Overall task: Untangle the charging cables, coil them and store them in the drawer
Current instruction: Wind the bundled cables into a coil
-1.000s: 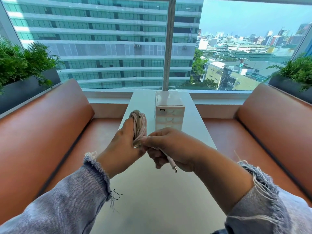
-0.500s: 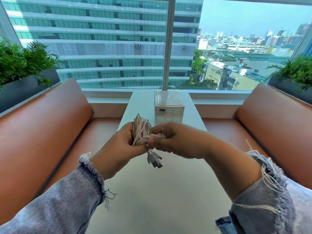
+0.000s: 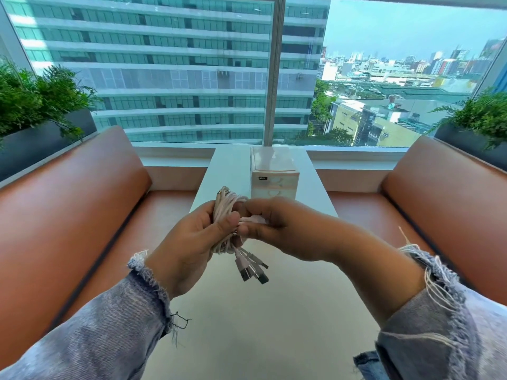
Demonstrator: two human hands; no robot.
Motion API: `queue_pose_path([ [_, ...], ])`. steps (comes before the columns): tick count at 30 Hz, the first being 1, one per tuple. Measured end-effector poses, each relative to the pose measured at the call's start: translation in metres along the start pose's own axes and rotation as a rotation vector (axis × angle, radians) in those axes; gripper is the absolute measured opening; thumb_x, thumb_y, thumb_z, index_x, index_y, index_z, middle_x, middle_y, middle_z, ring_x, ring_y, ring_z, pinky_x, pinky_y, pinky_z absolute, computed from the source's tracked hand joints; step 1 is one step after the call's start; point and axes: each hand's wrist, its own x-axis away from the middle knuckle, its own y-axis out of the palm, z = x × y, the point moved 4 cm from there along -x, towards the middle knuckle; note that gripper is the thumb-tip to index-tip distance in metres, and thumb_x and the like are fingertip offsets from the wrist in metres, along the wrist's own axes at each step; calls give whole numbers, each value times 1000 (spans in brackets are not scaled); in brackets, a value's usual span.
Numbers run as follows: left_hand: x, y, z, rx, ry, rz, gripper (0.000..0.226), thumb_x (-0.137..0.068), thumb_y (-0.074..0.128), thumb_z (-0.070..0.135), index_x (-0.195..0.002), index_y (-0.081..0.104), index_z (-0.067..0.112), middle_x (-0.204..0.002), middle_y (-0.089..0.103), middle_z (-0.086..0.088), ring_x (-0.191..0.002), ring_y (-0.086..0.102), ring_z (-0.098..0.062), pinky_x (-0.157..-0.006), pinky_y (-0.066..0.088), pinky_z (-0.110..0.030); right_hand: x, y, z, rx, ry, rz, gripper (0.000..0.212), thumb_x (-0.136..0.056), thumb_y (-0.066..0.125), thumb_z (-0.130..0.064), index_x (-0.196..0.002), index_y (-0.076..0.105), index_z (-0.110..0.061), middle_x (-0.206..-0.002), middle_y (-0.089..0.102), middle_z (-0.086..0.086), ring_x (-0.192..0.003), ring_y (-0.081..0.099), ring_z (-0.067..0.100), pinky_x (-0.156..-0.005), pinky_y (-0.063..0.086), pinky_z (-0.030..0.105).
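Right hand [image 3: 285, 229] now against pale ropy cable coil [image 3: 223, 212] in left hand [image 3: 189, 248]

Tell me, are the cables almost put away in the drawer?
Not quite. Done: the cables are gathered into one coiled bundle, gripped by the left hand. In hand: the right hand pinches a strand at the bundle's middle, seemingly wrapping it. Left: the plugs dangle loose below, and the drawer box at the table's far end looks shut, so storing comes last.

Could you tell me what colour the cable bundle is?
The cable bundle is pale pink; head view.
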Motion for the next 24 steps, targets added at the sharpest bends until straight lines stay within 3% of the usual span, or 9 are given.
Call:
queue_pose_path([
  [4, -1, 4, 1, -43, 36, 107, 38, -84, 59, 32, -112, 61, 7, -88, 68, -7, -74, 61, -14, -62, 49, -24, -1, 3, -7, 244, -111, 45, 25, -96, 52, -33, -113, 57, -15, -101, 65, -1, -87, 58, 16, -79, 47, 34],
  [8, -2, 2, -6, -121, 44, 317, 33, -89, 59, 43, -104, 68, 14, -95, 71, -18, -90, 68, -37, -80, 56, -48, 0, 7, -11, 597, -276, 166, 25, -93, 52, -39, -108, 60, -21, -98, 61, -1, -89, 56, 24, -74, 48, 38],
  [11, -1, -1, -7, -172, 48, 493, 35, -78, 59, 55, -84, 70, 23, -85, 71, -21, -82, 67, -43, -74, 55, -61, 0, 11, -11, 850, -301, 282, 23, -86, 59, -46, -95, 63, -24, -94, 55, -1, -86, 51, 24, -67, 43, 36],
  [14, 0, 0, -3, -258, 60, 567, 51, -73, 58, 70, -79, 70, 21, -76, 70, -18, -74, 68, -41, -68, 56, -58, -1, 18, -14, 784, -284, 289, 19, -81, 69, -35, -90, 64, -19, -91, 53, 3, -76, 53, 26, -56, 45, 34],
  [18, -2, -3, -2, -245, 33, 631, 56, -74, 57, 73, -77, 70, 19, -73, 71, -13, -70, 68, -34, -70, 57, -54, -2, 28, -13, 661, -196, 306, 18, -81, 70, -19, -94, 59, -14, -90, 48, 6, -56, 52, 28, -42, 46, 36],
  [24, -3, -7, 0, -143, 21, 584, 26, -76, 74, 43, -77, 70, 17, -75, 70, -14, -66, 65, -28, -63, 56, -39, -1, 28, -9, 521, -203, 340, 12, -87, 65, -16, -96, 59, -11, -92, 44, 6, -61, 54, 34, -51, 50, 43],
])
